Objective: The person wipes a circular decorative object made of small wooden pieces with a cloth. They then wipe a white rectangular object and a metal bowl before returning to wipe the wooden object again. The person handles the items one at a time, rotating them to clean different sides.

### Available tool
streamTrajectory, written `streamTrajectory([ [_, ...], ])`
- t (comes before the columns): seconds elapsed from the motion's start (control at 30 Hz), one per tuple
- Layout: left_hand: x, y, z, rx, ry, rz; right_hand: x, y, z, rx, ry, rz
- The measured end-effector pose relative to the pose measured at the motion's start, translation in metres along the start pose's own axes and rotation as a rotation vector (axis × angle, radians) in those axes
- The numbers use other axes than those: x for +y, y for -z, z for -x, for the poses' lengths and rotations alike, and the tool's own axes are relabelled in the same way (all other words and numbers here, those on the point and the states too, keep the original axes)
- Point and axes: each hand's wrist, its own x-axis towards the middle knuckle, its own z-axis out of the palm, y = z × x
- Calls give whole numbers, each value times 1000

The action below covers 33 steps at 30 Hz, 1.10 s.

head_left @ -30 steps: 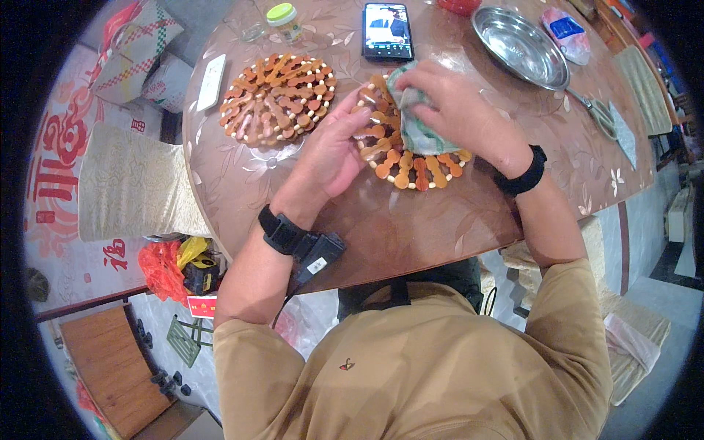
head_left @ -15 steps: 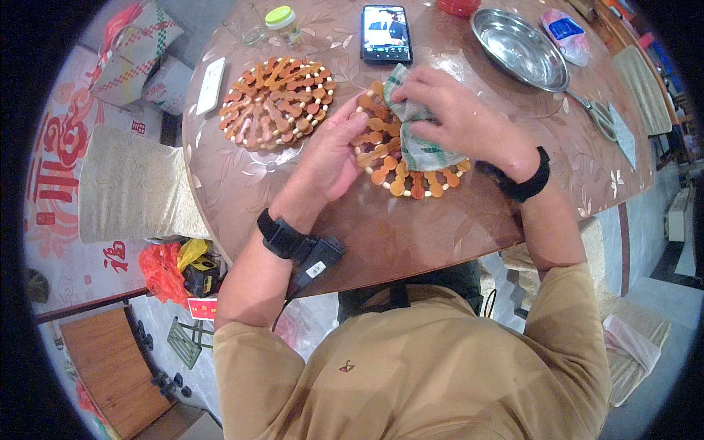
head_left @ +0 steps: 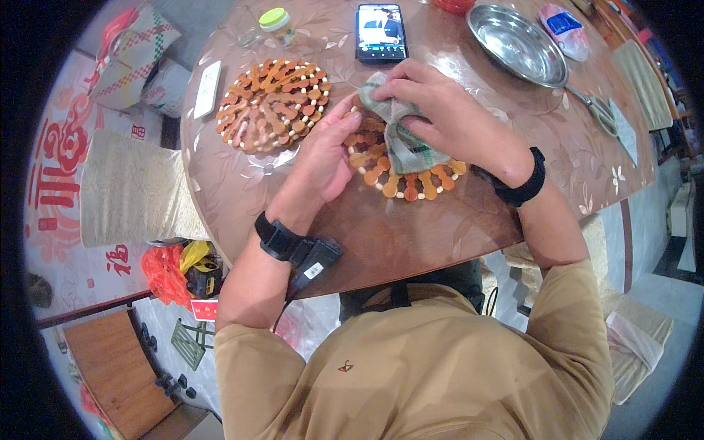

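Note:
A round wooden trivet (head_left: 411, 188) of brown slats with pale beads round its rim lies on the table in front of me. My left hand (head_left: 328, 152) grips its left edge, thumb on top and the other fingers partly hidden. A grey-green checked cloth (head_left: 403, 147) is bunched under my right hand (head_left: 434, 97), whose curled fingers press it onto the upper middle of the trivet. Cloth and hand hide much of the slats. Further left, more such trivets (head_left: 273, 110), seemingly stacked, rest on the table close to my left hand.
Beyond my hands a phone (head_left: 381, 33) stands with its screen lit. A lime-lidded jar (head_left: 276, 23) and a white flat case (head_left: 207, 89) are at the left. On the right are a steel basin (head_left: 517, 45), scissors (head_left: 600, 114) and a plastic packet (head_left: 563, 31).
My right hand has slid the cloth a little left across the trivet, covering more of its far edge. The left hand keeps its hold on the rim.

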Motion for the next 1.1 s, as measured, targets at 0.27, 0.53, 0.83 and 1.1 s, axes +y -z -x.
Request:
streamTrajectory([
  [0.27, 3, 5, 0, 81, 11, -13, -12, -10, 5, -201, 117, -9],
  [0.53, 6, 2, 0, 63, 46, -4, 14, 23, 16, -223, -113, 128],
  [0.83, 2, 6, -1, 69, 5, -13, -7, 9, 10, -276, -65, -27],
  [1.1, 3, 8, 0, 8, 32, -38, 19, 24, 7, -145, -117, 189],
])
